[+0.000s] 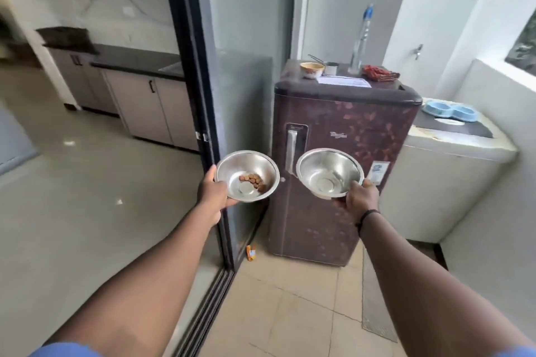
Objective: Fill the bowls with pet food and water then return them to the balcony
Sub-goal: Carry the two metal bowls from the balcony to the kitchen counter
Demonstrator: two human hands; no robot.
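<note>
Two steel bowls are held out in front of me at chest height. My left hand (213,193) grips the rim of the left steel bowl (237,165), which holds several brown kibble pieces (253,180) on its bottom. My right hand (361,197) grips the lower right rim of the right steel bowl (329,165); I cannot tell whether there is water in it. Both bowls tilt slightly toward me and hang in the air, side by side, a small gap apart.
A dark sliding door frame (200,113) stands just left of the bowls, its floor track (208,307) below. A maroon fridge (342,171) is straight ahead, with a bottle (361,38) on top. A washing machine (452,171) with a blue double pet bowl (449,110) stands on the right.
</note>
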